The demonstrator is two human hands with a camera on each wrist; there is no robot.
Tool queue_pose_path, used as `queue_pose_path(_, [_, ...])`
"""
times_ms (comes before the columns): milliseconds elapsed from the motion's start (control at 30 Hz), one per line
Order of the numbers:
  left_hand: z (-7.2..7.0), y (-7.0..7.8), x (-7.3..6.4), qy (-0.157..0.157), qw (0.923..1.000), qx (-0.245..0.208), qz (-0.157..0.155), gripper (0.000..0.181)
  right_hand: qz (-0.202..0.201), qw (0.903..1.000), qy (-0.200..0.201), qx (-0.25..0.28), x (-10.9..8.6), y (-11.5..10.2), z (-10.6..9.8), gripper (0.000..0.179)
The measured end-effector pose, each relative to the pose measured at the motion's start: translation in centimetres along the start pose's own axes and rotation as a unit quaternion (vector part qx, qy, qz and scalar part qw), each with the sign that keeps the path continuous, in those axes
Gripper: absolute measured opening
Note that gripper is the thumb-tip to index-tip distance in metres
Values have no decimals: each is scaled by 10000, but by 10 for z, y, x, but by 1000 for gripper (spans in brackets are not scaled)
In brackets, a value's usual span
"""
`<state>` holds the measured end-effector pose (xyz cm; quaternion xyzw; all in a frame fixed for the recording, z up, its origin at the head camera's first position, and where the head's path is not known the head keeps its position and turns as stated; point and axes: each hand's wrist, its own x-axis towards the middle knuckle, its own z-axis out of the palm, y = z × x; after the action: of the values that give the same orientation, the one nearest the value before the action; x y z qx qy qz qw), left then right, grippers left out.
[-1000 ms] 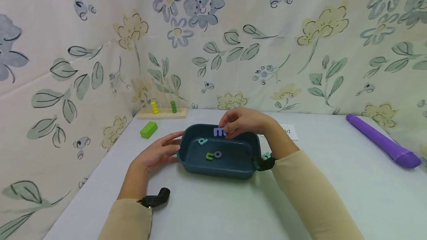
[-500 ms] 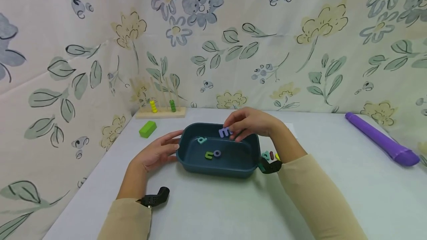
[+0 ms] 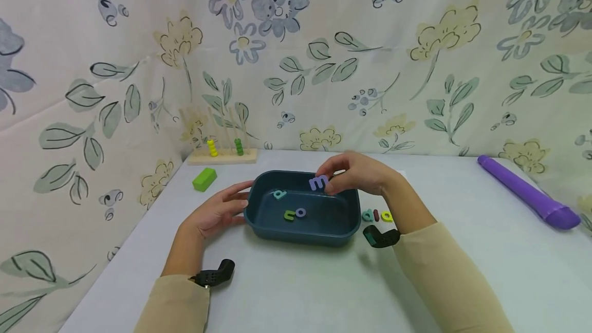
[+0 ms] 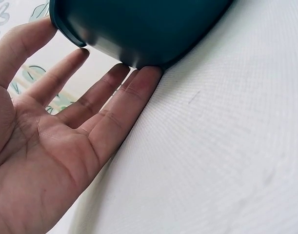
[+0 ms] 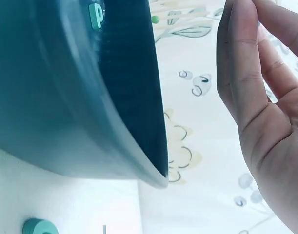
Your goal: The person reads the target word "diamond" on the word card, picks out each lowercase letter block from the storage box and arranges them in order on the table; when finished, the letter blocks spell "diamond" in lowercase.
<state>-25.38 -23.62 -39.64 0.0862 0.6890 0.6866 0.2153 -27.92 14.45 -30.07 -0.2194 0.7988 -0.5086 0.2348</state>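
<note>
A dark blue tray [image 3: 302, 230] stands on the white table with loose letters inside: a teal letter [image 3: 279, 195], a green letter [image 3: 289, 215] and a purple letter o [image 3: 300, 212]. My left hand [image 3: 222, 212] touches the tray's left end, its fingers extended; the left wrist view shows the fingertips [image 4: 146, 75] against the tray wall. Above the tray's far right part, my right hand [image 3: 358, 172] pinches a purple letter m [image 3: 318, 183] between thumb and fingers. In the right wrist view the hand [image 5: 266, 92] is beside the tray rim, and the m is hidden.
Right of the tray lie a teal letter [image 3: 367, 215], a thin red letter [image 3: 376, 215] and a yellow letter [image 3: 386, 216]. A green block [image 3: 205, 179] and a wooden peg rack [image 3: 223, 156] sit back left. A purple tube [image 3: 527, 191] lies at right.
My right hand has moved to the right over the tray with the purple letter m, uncovering the letters beside the tray. My left hand stays at the tray's left end.
</note>
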Motion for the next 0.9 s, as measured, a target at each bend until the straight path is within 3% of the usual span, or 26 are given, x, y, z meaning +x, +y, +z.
queue_pose_path(300, [-3,1,-1,-51,10000,9,17,68,35,9985,264,469,-12,3,-7,39])
queue_pose_path(600, [-1,-1,0,-61,10000,-4,16,68,95,9980,572,249,-33,14,-16,40])
queue_pose_path(900, [0,2,-1,-15,10000,21,-28,69,128,9951,920,353,-52,24,-25,39])
